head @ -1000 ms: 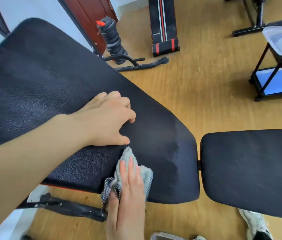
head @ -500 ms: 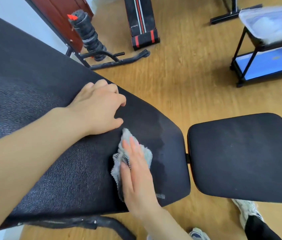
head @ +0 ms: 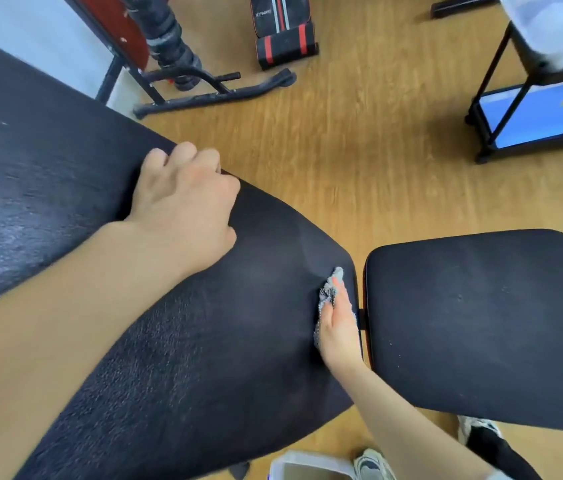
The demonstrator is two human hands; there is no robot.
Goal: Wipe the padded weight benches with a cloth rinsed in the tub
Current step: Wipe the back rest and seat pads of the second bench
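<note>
A long black padded bench back [head: 176, 341] runs from upper left to the centre. A separate black seat pad [head: 474, 320] lies to its right across a narrow gap. My right hand [head: 337, 323] lies flat on a small grey cloth [head: 325, 295], pressing it on the back pad's right end beside the gap. My left hand [head: 183, 202] rests on the pad's far edge, fingers curled over the rim. A wet sheen shows on the pad near the cloth. A pale tub's rim [head: 311, 465] shows at the bottom edge by my shoes.
Wooden floor [head: 359, 150] surrounds the bench. A black-and-red bench [head: 283, 29] lies at the top centre. A black floor frame [head: 211, 91] with a padded roller stands at the upper left. At the right, a black rack [head: 515, 109] carries a clear container.
My right hand has slid the cloth rightward along the back pad to its end next to the seat gap. My left hand has moved up to the pad's far edge.
</note>
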